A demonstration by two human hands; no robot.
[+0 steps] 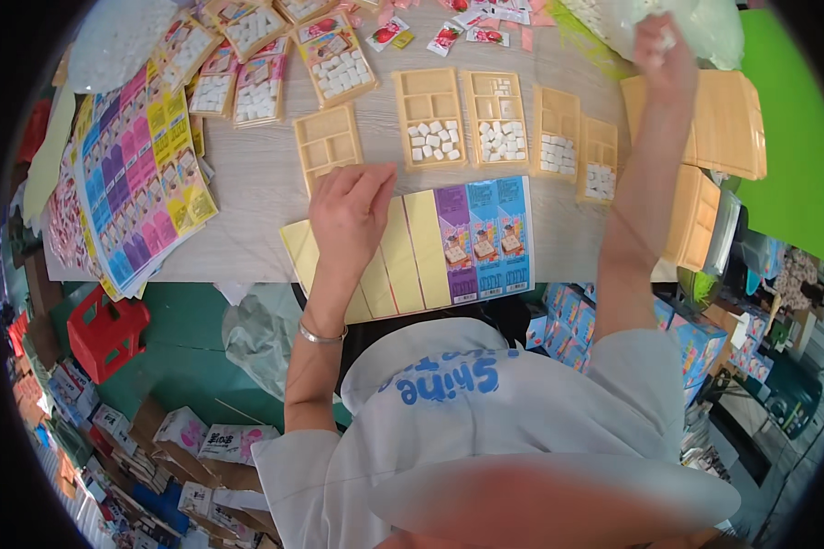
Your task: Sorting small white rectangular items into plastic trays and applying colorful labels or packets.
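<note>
My right hand (pixel 664 57) is at the far right, beside a clear plastic bag (pixel 714 32), with its fingers closed around small white pieces. My left hand (pixel 350 206) hovers over the near end of a bare tan compartment tray (pixel 328 142). Its fingers are bent and drawn together, and what they hold, if anything, is hidden. To the right of that tray, the large compartments of several more tan trays (pixel 430 110) contain white pillow-shaped pieces (pixel 435 142). Under my left wrist lies a printed card sheet (pixel 485 238) in purple, blue and yellow.
Filled trays with printed cards (pixel 339 64) crowd the back left. Colourful printed sheets (pixel 142 174) lie along the left edge. Small sachets (pixel 444 38) are scattered at the back. Stacked tan trays (pixel 737 123) stand at the right. A red stool (pixel 108 334) is on the floor.
</note>
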